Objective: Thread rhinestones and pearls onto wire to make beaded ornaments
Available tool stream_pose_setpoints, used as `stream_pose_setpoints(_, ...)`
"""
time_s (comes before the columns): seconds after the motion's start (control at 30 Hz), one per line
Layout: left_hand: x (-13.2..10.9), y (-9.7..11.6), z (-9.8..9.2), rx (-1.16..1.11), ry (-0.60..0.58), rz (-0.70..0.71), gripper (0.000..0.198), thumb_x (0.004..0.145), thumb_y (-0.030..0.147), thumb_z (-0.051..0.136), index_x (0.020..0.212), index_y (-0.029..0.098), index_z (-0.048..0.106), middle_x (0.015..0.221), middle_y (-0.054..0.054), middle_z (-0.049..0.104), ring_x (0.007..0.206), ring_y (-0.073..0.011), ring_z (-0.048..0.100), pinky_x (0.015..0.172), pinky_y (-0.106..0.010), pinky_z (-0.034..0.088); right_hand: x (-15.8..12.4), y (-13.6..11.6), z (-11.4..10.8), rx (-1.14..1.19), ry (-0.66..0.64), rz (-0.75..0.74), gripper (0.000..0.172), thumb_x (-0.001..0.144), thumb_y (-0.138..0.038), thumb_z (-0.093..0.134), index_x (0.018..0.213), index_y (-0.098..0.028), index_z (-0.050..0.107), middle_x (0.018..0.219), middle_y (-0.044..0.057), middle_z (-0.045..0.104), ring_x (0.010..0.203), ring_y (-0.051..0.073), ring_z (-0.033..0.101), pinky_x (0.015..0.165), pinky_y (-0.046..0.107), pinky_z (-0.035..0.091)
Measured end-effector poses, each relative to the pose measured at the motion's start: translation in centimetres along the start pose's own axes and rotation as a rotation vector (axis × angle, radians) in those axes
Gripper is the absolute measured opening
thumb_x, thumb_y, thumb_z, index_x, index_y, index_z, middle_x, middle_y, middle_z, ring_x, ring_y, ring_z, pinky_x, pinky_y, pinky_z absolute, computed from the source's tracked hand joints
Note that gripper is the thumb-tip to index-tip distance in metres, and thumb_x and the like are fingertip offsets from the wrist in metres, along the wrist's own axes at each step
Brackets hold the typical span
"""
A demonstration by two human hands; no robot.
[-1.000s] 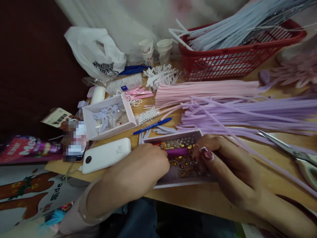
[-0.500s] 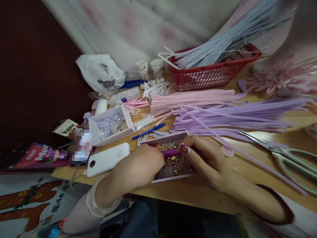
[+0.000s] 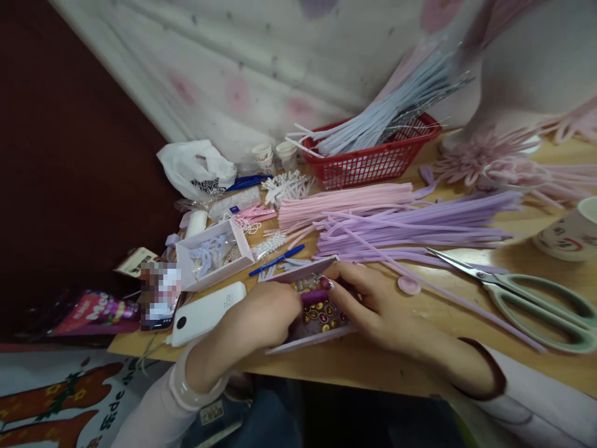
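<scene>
Box (image 3: 310, 341) of gems (image 3: 321, 316) at lower centre, near the tabletop's (image 3: 345, 365) front edge; a wrist bump could tip it, scattering gems. Left hand (image 3: 273, 311) curled over its left end, fingertips hidden, grip cannot be told. Right hand (image 3: 368, 305) half-curled at the right end, any hold unclear. Purple object (image 3: 313, 297) between them blurred; cup (image 3: 571, 233) cut off at right.

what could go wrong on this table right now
The open box sits near the front edge of the table with the left hand and right hand at it, so a knock might spill gems. The power bank beside the left forearm could get nudged. The scissors might snag purple stems at their tip.
</scene>
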State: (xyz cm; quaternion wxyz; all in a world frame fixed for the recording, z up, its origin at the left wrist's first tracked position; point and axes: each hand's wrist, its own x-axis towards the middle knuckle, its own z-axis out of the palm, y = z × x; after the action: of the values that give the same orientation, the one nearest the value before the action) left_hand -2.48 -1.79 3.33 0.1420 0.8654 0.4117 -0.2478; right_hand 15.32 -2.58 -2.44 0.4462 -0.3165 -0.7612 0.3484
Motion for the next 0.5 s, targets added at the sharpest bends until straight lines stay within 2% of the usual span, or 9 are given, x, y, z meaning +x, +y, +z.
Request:
stream_pose_setpoints(0.27,0.4,0.6,-0.4,0.052,0.016,-0.016,0.020,0.077,0.002,0.058,0.075,0.014,0.074,0.075,-0.012,0.076,0.068,-0.0257,0.071,0.057,-0.028,0.045,-0.3,0.1,0.2,-0.056,0.001,-0.018,0.017,0.095,-0.016,0.044,0.081,-0.019,0.054,0.070,0.001,0.062,0.062,0.014,0.054,0.058,0.025,0.043)
stream_pose_setpoints(0.4,0.2,-0.6,-0.6,0.031,0.033,-0.052,0.024,0.077,0.001,0.054,0.077,0.015,0.074,0.076,-0.010,0.075,0.068,-0.0216,0.070,0.060,-0.027,0.047,-0.2,0.1,0.1,-0.047,0.002,-0.031,0.015,0.093,-0.015,0.046,0.082,-0.019,0.056,0.071,0.001,0.063,0.062,0.014,0.054,0.058,0.025,0.042)
stream_pose_setpoints(0.5,0.0,-2.1,-0.6,-0.047,0.068,0.028,0.023,0.079,0.005,0.056,0.077,0.019,0.073,0.077,-0.005,0.074,0.073,-0.0180,0.068,0.068,-0.025,0.047,-0.2,0.2,0.2,-0.038,0.018,-0.041,0.015,0.093,-0.013,0.047,0.083,-0.019,0.057,0.071,0.001,0.062,0.061,0.014,0.053,0.058,0.024,0.042)
